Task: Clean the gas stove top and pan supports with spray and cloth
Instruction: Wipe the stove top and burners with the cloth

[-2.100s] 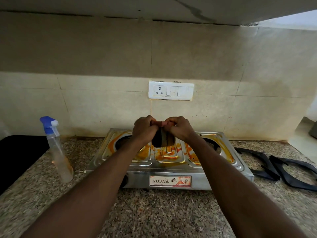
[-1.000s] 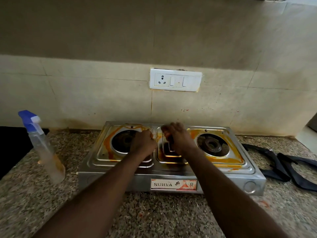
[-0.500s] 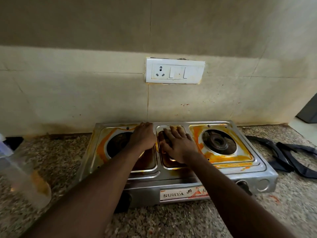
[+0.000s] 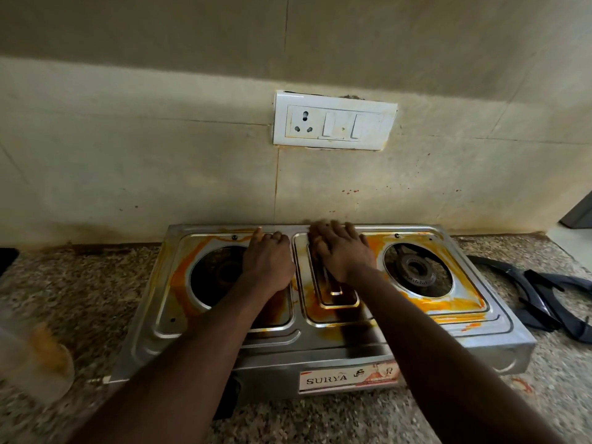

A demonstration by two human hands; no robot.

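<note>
The steel two-burner stove (image 4: 320,344) sits on the granite counter, its top smeared with orange stains. My right hand (image 4: 342,251) lies flat with straight fingers on the centre panel near the back rim, pressing a dark cloth (image 4: 321,277) that is almost wholly hidden beneath it. My left hand (image 4: 267,261) rests with curled fingers on the ridge just right of the left burner (image 4: 217,274) and holds nothing that I can see. The right burner (image 4: 416,272) is uncovered. The spray bottle (image 4: 32,360) stands blurred at the left edge.
Two black pan supports (image 4: 544,293) lie stacked on the counter (image 4: 80,283) right of the stove. A white socket and switch plate (image 4: 333,121) is on the stained tiled wall behind. A dark object (image 4: 6,256) shows at the far left edge.
Both hands came down from holding the cloth above the stove. My right hand flattened onto the centre panel and slid toward the back rim; the left settled beside it. The view moved closer.
</note>
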